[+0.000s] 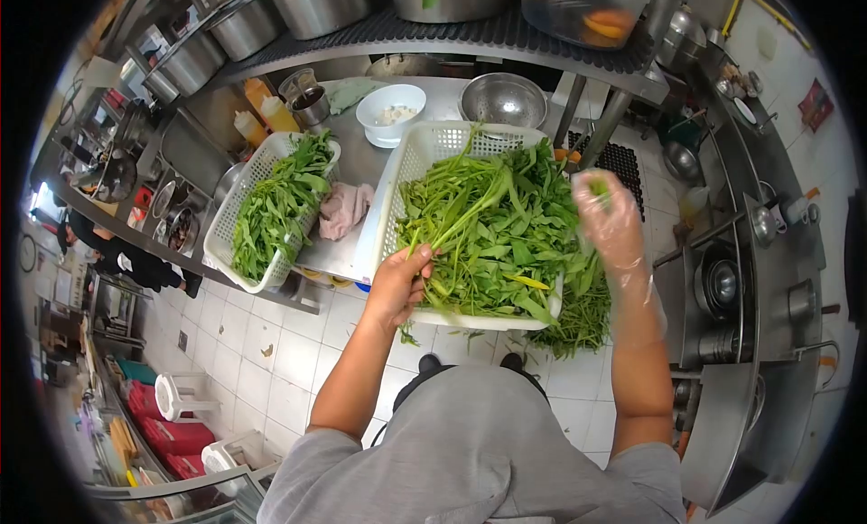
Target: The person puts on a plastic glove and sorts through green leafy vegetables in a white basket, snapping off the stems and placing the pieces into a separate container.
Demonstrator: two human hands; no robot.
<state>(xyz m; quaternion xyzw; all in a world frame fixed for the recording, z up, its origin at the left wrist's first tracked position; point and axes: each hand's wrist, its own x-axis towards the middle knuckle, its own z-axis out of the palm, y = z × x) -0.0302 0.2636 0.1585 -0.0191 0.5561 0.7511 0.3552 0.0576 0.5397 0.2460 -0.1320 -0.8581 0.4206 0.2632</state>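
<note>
My left hand [402, 285] is closed on the stems of long leafy greens [465, 208], at the left side of a white perforated basket [390, 226]. The greens look like water spinach. A heap of loose leaves [506, 253] fills that basket, with one yellow leaf near its front. My right hand [603, 212], in a clear plastic glove, is raised just beyond the basket's right side. Its fingers are curled together, with a bit of green showing between them. More greens [578, 321] hang or lie below, at the basket's right front corner.
A second white basket [221, 235] of greens stands left, beside a crumpled pink cloth [343, 210]. Behind are a white bowl [390, 104], a steel colander [503, 99] and sauce bottles [278, 114]. A shelf [424, 43] with pots overhangs the table. A person [135, 262] is far left.
</note>
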